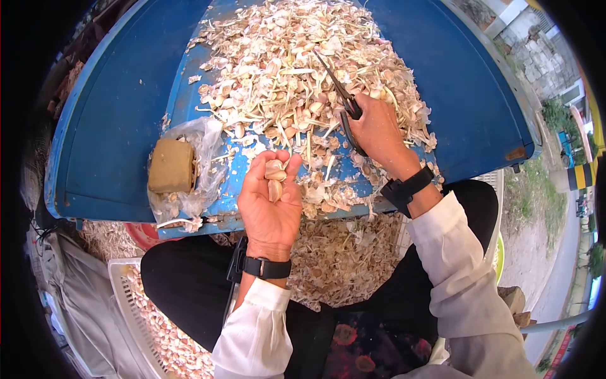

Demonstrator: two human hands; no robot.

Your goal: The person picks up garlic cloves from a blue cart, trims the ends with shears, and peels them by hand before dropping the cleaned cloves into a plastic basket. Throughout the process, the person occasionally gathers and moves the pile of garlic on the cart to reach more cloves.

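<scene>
Palm up, my left hand (271,202) holds a few garlic cloves (275,180) in its curled fingers, over the near edge of the blue truck-bed surface (480,95). My right hand (379,129) is wrapped round the handles of dark scissors (344,95), whose blades point up and left over the garlic heap. That heap (271,69) of cloves, dry skins and cut stems spreads over the middle of the blue surface, beyond both hands. Black bands circle both wrists.
A tan block (172,165) rests on a clear plastic bag (205,145) left of my left hand. Below left, a white crate (120,271) holds many cloves. Garlic skins (341,252) lie between my legs. Part of a red basin (142,234) shows under the blue edge.
</scene>
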